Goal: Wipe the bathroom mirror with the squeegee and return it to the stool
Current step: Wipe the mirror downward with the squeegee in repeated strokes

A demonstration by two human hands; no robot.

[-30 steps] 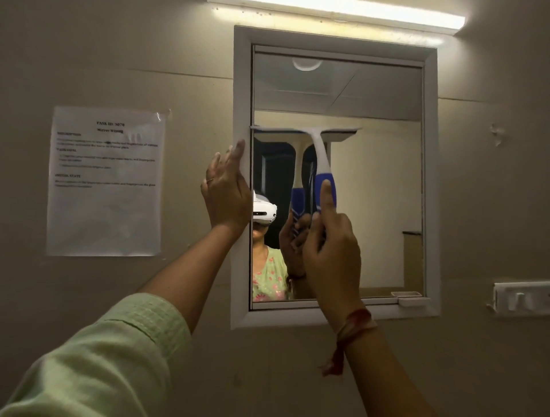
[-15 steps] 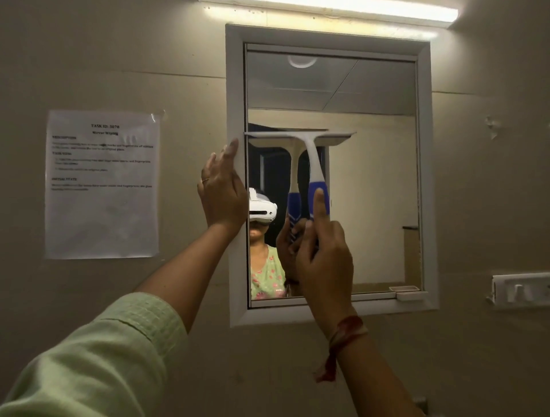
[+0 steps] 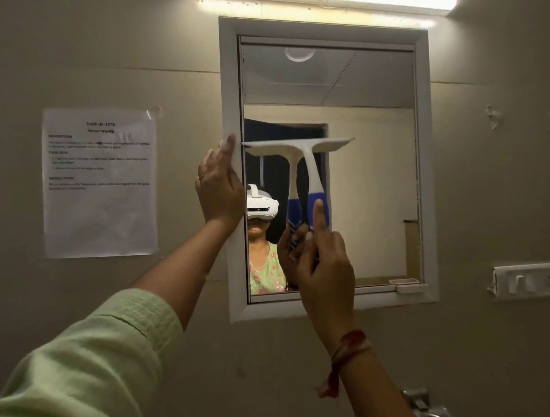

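A: What's changed?
B: The squeegee (image 3: 309,166) sits slightly lower on the mirror (image 3: 372,178) than a second ago, so a downstroke looks under way; right hand (image 3: 324,268) grips its handle, forefinger straight; left hand (image 3: 218,190) lies flat on the frame (image 3: 230,89).

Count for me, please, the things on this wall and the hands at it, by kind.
Mirror: 1
Squeegee: 1
Paper notice: 1
Hook rack: 1
Lamp: 1
Metal fitting: 1
Hands: 2, left hand and right hand
Total: 8
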